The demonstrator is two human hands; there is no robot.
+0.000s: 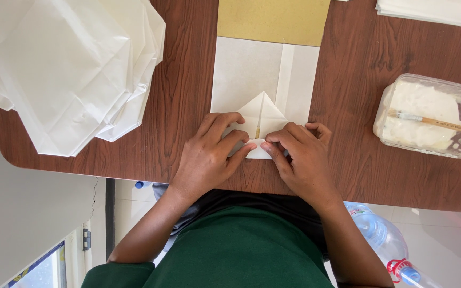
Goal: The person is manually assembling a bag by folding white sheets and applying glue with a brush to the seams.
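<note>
From the head camera, looking down, a brown wooden table (177, 80) fills the top part of the frame. In the middle lies a white paper sheet (244, 69). Its near end is folded into a point, like a little roof, at the centre of the frame.

The left hand (212, 154) sits just left of centre. Its fingers lie flat on the folded paper and press it down, so it looks like the paper is being kept from sliding. It is not closed around anything.

The right hand (302, 157) sits just right of centre. Its fingertips pinch the small bottom flap of the paper, it seems to make the crease sharp. Both hands touch the paper and nearly touch each other.

At the upper left of the frame is a big stack of folded white papers (65, 69), kept well apart from the hands. At the right is a clear plastic tub of white paste (428, 114) with a brush (436, 122) resting across it, near enough to reach. A yellow-brown sheet (273, 21) lies at the top, touching the far end of the white one. At the lower right, below the table edge, a clear plastic bottle (380, 237) lies on the floor.
</note>
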